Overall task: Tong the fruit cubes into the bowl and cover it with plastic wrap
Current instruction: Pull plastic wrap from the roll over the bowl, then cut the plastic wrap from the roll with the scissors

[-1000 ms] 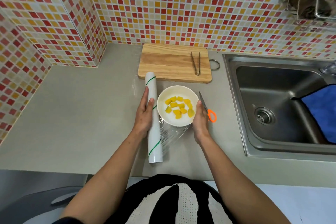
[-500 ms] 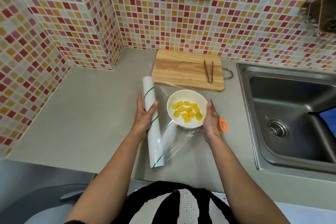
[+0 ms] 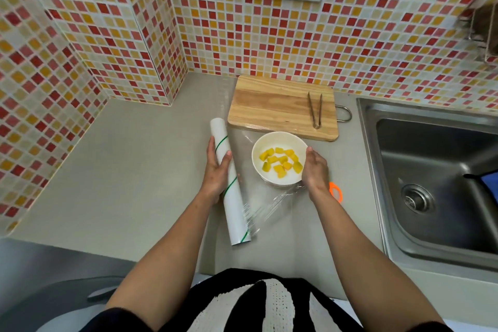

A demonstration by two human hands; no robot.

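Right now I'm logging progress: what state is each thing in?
bowl: upright, holding fruit cubes, uncovered
plastic wrap roll: lying down, partly unrolled
tongs: lying on cutting board
left hand: holds roll
right hand: against bowl's side

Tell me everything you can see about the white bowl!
The white bowl is round and smooth, maybe ceramic or plastic. It stands upright on the grey counter, just in front of the wooden cutting board. Yellow fruit cubes lie inside. Clear plastic wrap spreads beneath it. The right hand touches its right side.
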